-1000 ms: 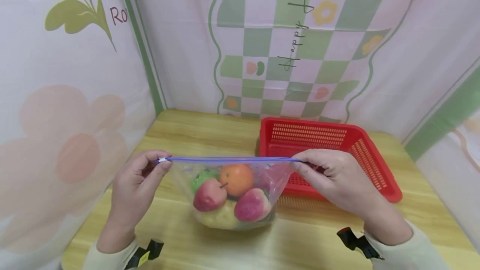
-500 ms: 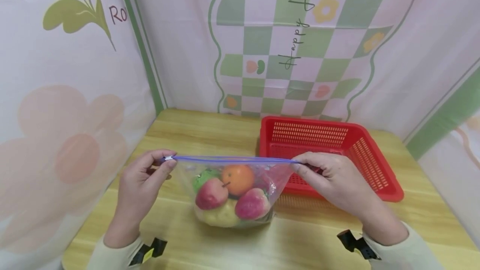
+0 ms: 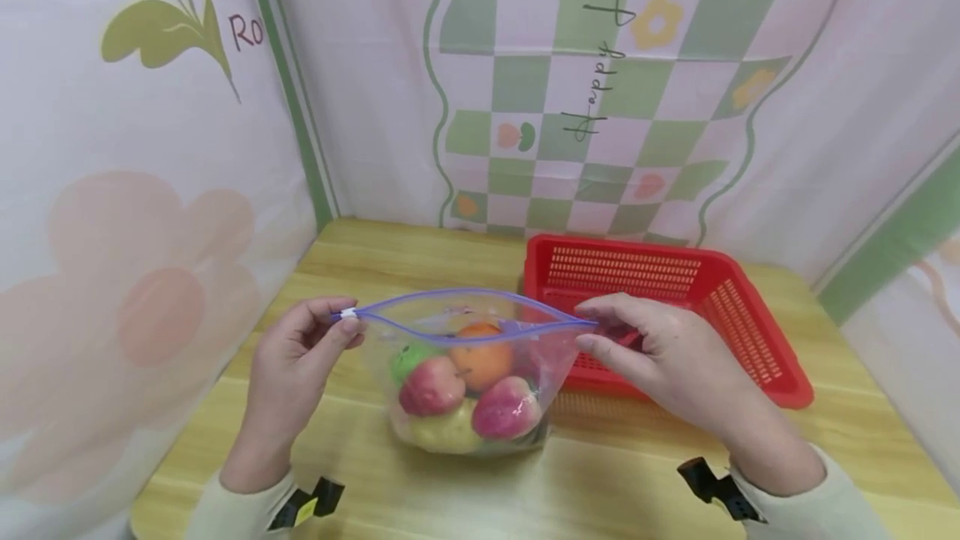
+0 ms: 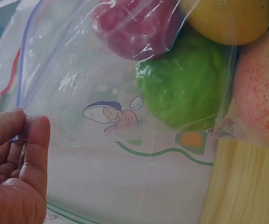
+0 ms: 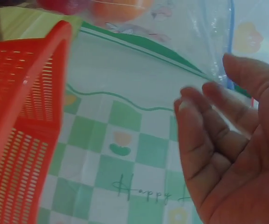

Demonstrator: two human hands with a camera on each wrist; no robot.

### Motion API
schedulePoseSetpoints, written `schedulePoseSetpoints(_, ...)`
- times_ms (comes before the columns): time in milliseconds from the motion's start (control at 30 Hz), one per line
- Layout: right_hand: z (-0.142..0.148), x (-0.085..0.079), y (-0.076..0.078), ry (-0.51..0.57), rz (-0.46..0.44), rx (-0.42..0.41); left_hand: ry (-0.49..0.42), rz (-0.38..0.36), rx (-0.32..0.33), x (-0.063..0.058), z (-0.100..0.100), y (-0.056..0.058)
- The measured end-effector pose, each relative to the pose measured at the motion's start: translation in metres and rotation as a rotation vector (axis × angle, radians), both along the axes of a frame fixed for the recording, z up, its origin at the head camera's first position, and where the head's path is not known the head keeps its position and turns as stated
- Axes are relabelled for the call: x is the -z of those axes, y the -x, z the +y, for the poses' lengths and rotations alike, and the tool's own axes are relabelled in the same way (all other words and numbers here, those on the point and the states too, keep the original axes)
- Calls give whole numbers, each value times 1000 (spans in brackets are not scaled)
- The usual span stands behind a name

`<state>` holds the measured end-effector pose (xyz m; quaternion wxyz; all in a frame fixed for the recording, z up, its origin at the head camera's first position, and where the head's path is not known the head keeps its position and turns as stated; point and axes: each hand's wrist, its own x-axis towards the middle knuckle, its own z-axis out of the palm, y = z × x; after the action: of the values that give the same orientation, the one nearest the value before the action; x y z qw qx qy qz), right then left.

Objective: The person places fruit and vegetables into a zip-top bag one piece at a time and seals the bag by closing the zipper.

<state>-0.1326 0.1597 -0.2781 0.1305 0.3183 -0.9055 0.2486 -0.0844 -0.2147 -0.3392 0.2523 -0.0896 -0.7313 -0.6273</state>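
Note:
A clear zip bag (image 3: 551,352) with a blue-violet seal strip stands on the table, its mouth parted in the middle. Inside it I see an orange (image 3: 482,361), two red-pink fruits, one of them with a stem (image 3: 432,386), a green fruit (image 4: 186,84) and something yellow at the bottom (image 3: 446,432). My left hand (image 3: 288,373) pinches the bag's left top corner at the white slider (image 3: 348,314). At the right corner, my right hand (image 3: 675,357) has thumb and fingers spread apart around the strip's end, without gripping it.
A red perforated plastic basket (image 3: 772,340) stands behind and partly under the line of my right forearm. The wood-grain table (image 3: 360,261) meets a printed cloth (image 3: 570,90) at the back, and more cloth hangs at both sides.
The bag's mouth, a straight line earlier, has bowed apart. My right thumb and fingers have let go of the right corner. My left hand has moved slightly right, still pinching.

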Motion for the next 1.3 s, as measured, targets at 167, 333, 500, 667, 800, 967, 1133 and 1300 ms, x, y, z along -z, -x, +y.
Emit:
schedulePoseSetpoints(167, -13, -14, -5, -60, 123, 33, -64, 7, 35, -2, 4, 1)
schedulePoseSetpoints(333, -50, -33, -12, -70, 320, -55, -141, 14, 87, -1, 6, 4)
schedulePoseSetpoints(500, -98, -40, -20, -84, 488, -137, -186, 3, 113, 1, 8, 5)
schedulePoseSetpoints(667, -146, -34, -24, -177, 534, -110, -205, -11, 117, 3, 8, 4)
schedulePoseSetpoints(800, -179, -24, -26, -267, 535, -72, -214, 2, 132, 5, 7, 1)
schedulePoseSetpoints(967, -203, -13, -21, -254, 600, -54, -224, 20, 119, 6, 6, -1)
schedulePoseSetpoints(1133, -211, -11, -16, -227, 636, -55, -218, 16, 74, 5, 6, -3)
schedulePoseSetpoints(1300, -217, -11, -15, -201, 669, -49, -196, -28, 10, 3, 7, -7)
